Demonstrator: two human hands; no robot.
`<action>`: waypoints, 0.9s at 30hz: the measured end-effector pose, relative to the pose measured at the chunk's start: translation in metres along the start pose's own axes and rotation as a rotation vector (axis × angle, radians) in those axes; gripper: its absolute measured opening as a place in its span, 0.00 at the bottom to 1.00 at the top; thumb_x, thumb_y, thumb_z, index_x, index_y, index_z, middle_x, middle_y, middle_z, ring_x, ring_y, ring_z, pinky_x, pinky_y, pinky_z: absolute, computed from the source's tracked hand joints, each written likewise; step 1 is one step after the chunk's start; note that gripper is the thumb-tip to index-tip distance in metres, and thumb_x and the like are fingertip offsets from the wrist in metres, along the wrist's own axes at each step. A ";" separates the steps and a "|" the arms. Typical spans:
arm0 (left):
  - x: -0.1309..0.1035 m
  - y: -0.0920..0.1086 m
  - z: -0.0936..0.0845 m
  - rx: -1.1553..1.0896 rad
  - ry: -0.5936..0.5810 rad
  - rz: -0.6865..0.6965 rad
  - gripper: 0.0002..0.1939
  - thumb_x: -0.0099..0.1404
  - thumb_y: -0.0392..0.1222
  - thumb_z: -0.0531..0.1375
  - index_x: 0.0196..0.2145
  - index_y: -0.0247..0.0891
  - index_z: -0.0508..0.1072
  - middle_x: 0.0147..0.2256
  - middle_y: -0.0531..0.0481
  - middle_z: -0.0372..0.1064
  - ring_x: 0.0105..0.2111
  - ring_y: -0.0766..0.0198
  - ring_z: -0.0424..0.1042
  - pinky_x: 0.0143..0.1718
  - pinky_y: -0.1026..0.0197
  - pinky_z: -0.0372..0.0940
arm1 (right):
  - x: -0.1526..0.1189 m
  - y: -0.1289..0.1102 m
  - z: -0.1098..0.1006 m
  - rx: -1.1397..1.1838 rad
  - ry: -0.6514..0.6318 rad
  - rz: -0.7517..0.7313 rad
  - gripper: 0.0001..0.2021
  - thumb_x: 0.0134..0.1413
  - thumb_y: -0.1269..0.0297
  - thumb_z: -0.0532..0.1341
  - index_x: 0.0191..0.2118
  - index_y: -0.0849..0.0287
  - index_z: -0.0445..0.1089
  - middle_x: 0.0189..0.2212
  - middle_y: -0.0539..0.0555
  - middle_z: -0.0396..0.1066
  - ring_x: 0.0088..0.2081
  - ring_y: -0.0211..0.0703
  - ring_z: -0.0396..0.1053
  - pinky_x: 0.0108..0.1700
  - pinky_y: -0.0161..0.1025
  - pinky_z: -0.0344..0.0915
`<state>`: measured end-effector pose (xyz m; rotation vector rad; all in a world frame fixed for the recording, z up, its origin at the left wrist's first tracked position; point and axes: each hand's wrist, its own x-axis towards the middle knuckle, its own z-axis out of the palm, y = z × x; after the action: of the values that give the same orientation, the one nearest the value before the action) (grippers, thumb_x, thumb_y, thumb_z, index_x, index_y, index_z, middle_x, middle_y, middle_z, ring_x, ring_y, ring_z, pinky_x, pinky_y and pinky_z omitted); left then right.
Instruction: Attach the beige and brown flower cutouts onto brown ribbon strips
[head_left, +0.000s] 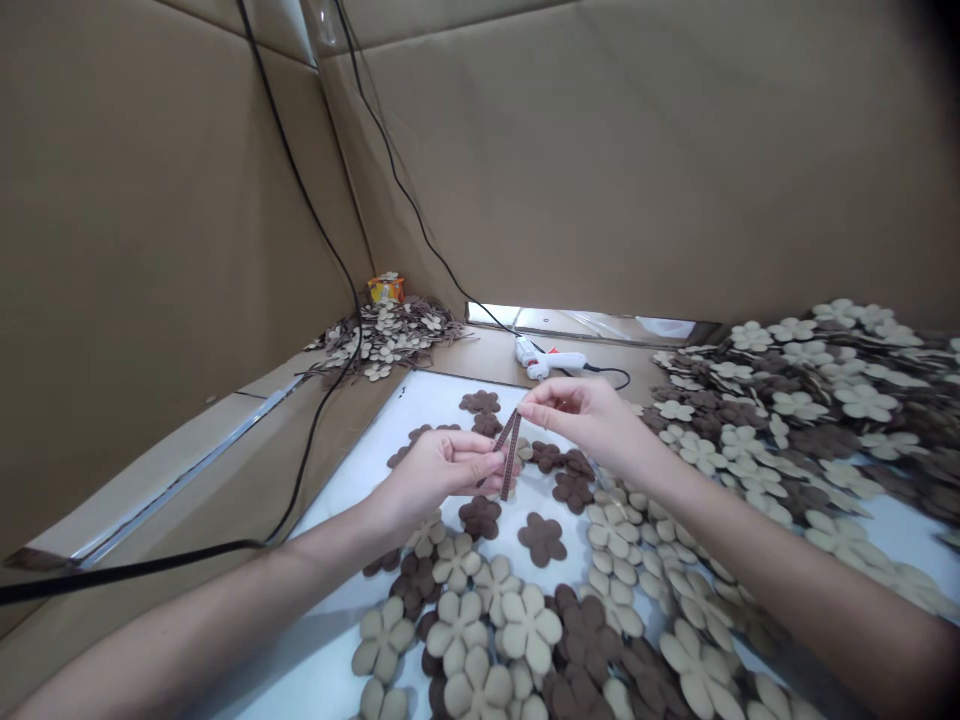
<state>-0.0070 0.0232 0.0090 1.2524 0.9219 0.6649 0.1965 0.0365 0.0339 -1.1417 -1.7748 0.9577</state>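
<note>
Between my two hands a narrow brown patterned ribbon (511,462) is folded into an upside-down V. My right hand (574,408) pinches the top of the fold between thumb and fingertips. Lower down, my left hand (457,465) is closed on one leg of the ribbon, while the other leg hangs free past the thumb. Beneath the hands, brown flower cut-outs (542,539) lie on a white board (330,600). Beige flower cut-outs (527,625) overlap with more brown ones nearer to me.
A white glue gun (551,361) lies behind the board. Heaped flowers (810,400) spread along the right. At the back left is a pile of small flowers and strips (382,335) with an orange box (386,289). A black cable (307,450) crosses the left side; cardboard walls (600,160) enclose the area.
</note>
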 end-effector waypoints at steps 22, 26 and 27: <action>-0.001 0.001 -0.001 0.059 -0.044 0.001 0.16 0.58 0.47 0.63 0.40 0.33 0.76 0.40 0.40 0.76 0.41 0.57 0.74 0.49 0.56 0.65 | 0.000 0.000 0.000 -0.011 -0.013 -0.038 0.11 0.53 0.58 0.58 0.29 0.61 0.72 0.18 0.46 0.61 0.20 0.32 0.54 0.22 0.33 0.49; -0.002 0.002 0.000 0.026 -0.035 -0.031 0.17 0.56 0.45 0.64 0.41 0.33 0.75 0.40 0.40 0.76 0.40 0.58 0.75 0.48 0.58 0.66 | 0.001 -0.002 -0.004 -0.014 0.004 -0.076 0.11 0.53 0.60 0.59 0.27 0.62 0.71 0.20 0.47 0.62 0.22 0.32 0.54 0.25 0.32 0.50; -0.002 0.002 0.000 0.026 -0.036 -0.037 0.17 0.56 0.45 0.65 0.41 0.33 0.75 0.40 0.40 0.76 0.40 0.58 0.75 0.47 0.59 0.66 | 0.001 -0.003 -0.004 -0.016 0.007 -0.074 0.11 0.53 0.60 0.59 0.27 0.62 0.71 0.20 0.47 0.63 0.23 0.32 0.54 0.25 0.33 0.51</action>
<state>-0.0079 0.0226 0.0117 1.2636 0.9248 0.6009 0.1992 0.0377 0.0381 -1.0801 -1.8090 0.8962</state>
